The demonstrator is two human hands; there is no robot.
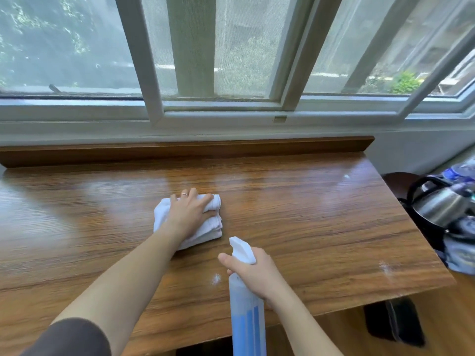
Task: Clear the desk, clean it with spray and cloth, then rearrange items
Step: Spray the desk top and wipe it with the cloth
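Note:
A folded white cloth (214,228) lies near the middle of the wooden desk (321,214). My left hand (191,214) lies on top of it, palm down, fingers bent over its far edge. My right hand (257,273) grips the neck of a spray bottle (246,317) with a white nozzle pointing away from me and blue liquid in its lower part. The bottle hangs over the desk's near edge. Small white spray patches sit on the wood just left of the bottle and near the right front corner.
A raised wooden ledge (180,150) runs along the desk's back under the window. To the right, off the desk, a steel kettle (439,206) with a black handle stands among other items. A dark object (393,322) lies on the floor beneath the right corner.

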